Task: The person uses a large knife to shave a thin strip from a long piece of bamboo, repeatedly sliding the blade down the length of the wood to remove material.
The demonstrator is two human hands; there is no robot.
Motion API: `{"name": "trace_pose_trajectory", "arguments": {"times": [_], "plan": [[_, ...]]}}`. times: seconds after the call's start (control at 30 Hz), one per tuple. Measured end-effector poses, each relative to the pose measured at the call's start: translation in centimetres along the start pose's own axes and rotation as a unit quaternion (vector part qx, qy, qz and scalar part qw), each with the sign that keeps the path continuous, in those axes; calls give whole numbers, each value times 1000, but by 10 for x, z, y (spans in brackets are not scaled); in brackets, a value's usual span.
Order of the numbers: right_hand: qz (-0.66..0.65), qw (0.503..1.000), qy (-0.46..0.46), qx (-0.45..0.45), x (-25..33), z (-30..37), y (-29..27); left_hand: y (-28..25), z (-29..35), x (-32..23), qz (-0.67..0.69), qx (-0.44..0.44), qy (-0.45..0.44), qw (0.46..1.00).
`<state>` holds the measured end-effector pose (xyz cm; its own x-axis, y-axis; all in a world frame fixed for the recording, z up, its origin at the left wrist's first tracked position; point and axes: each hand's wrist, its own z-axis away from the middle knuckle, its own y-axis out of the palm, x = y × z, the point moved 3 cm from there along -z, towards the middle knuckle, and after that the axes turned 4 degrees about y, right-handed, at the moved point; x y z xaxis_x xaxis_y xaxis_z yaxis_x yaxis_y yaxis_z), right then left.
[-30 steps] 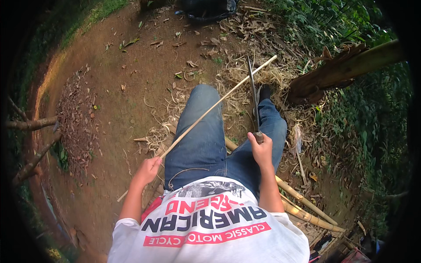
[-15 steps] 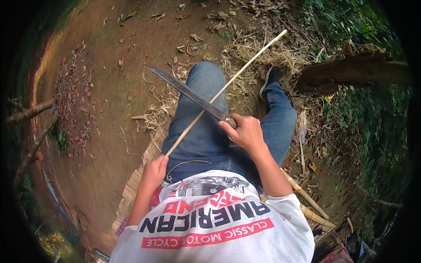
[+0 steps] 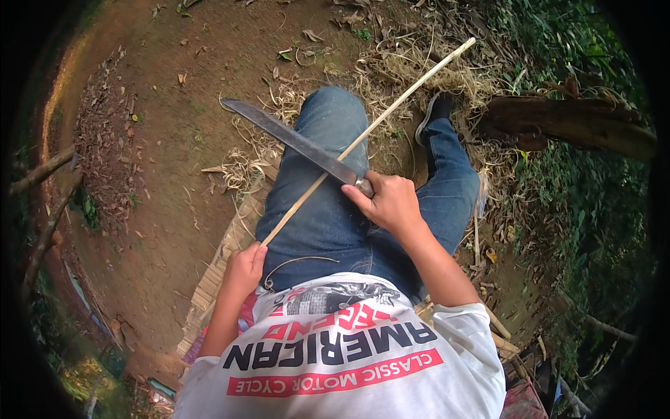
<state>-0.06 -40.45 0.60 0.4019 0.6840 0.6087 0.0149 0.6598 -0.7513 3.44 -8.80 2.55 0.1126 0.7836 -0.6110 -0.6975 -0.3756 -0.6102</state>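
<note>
Closed around the handle of a machete (image 3: 296, 142) is my right hand (image 3: 390, 200). Its long, dark blade slants up to the left over my raised thigh and crosses a thin, pale wooden stick (image 3: 408, 92), with the blade resting on or just above it. My left hand (image 3: 243, 269) grips the stick's lower end beside my hip; from there the stick runs up to the right past my knee. A curled shaving (image 3: 301, 259) lies on my jeans (image 3: 314, 202) near my lap.
Fibrous shavings (image 3: 246, 164) litter the brown soil (image 3: 167, 133) around my legs. I sit by a slatted bamboo surface (image 3: 206, 293). A thick log (image 3: 569, 122) lies at the right near green plants, with bamboo pieces (image 3: 504, 342) below. Branches (image 3: 45, 171) stick in at the left.
The machete and my right hand have shifted slightly left, and the stick's far end has moved a little up and right. Both hands keep their hold. The whole view has tilted slightly.
</note>
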Motion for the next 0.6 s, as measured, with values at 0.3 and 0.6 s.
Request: {"name": "trace_pose_trajectory", "arguments": {"times": [0.3, 0.6], "plan": [[41, 998, -27, 26, 16, -3, 9, -2, -6, -1, -3, 0, 10, 1000], [80, 996, -39, -17, -26, -17, 1, -2, -9, -4, -9, -2, 6, 1000]]}}
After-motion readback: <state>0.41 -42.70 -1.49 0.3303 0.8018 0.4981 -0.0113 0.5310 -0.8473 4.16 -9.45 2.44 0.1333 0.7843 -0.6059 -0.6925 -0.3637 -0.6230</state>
